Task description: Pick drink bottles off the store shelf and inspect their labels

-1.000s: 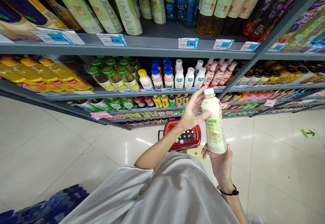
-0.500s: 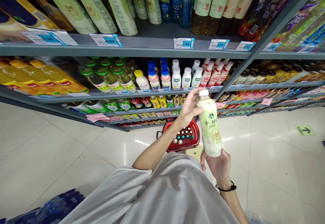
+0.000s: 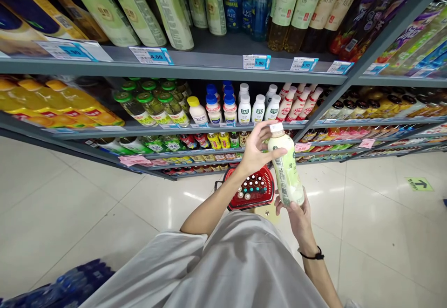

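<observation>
left hand (image 3: 256,147) open against 1 drink bottle (image 3: 287,170) | right hand (image 3: 295,217) gripping its base | 1 red shopping basket (image 3: 269,182)

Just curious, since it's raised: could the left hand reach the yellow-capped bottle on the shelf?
Probably yes: the open left hand is near, and the yellow-capped bottle stands at the shelf's front, unblocked.

A bottle (image 3: 285,166) sits between the hands (image 3: 256,148), before shelving (image 3: 174,68), above a basket (image 3: 248,188).
</observation>
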{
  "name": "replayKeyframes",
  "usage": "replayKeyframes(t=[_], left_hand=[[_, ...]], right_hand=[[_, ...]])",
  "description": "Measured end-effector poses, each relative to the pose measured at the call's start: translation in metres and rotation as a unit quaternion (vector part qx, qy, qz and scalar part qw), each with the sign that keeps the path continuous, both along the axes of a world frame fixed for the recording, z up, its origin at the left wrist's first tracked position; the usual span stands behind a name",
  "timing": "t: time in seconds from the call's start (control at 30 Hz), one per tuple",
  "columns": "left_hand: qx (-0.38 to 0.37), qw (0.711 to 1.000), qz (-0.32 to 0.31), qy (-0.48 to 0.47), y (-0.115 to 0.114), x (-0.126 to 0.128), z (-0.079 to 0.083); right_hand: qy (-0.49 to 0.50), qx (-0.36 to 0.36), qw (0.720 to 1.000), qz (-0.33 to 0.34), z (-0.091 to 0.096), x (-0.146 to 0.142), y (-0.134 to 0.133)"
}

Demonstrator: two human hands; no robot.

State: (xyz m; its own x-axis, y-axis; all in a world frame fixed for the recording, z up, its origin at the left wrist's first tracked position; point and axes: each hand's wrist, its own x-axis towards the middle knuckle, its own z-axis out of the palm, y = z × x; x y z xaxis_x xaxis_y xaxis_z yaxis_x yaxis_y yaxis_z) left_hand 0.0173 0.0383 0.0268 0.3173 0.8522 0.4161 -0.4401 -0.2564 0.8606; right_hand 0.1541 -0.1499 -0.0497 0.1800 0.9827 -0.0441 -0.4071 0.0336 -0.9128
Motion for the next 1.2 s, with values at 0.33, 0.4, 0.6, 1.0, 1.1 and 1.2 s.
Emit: replayKeyframes(t=[0.33,0.4,0.6,1.0,1.1,1.2], left_hand=[[0.051,0.995,-0.084,0.021,0.006,-0.02,0.003],[0.046,0.996,-0.068,0.033,0.005,-0.02,0.001],[0.038,0.998,-0.022,0.037,0.013,-0.023,-0.003],[-0.011,0.996,0.007,0.091,0.027,-0.03,-0.01],[-0.01,0.995,0.01,0.101,0.033,-0.031,-0.014],[0.009,0.994,0.028,0.109,0.034,-0.031,-0.017]], right_hand=[[0.039,-0.012,0.999,0.017,0.007,-0.014,0.002],[0.049,-0.014,0.999,0.018,0.007,-0.014,0.002],[-0.001,-0.06,0.997,-0.044,0.007,-0.011,0.008],[-0.047,-0.054,0.993,-0.093,0.0,-0.025,0.016],[-0.069,-0.057,0.992,-0.088,-0.004,-0.031,0.018],[-0.068,-0.061,0.992,-0.093,-0.005,-0.034,0.02]])
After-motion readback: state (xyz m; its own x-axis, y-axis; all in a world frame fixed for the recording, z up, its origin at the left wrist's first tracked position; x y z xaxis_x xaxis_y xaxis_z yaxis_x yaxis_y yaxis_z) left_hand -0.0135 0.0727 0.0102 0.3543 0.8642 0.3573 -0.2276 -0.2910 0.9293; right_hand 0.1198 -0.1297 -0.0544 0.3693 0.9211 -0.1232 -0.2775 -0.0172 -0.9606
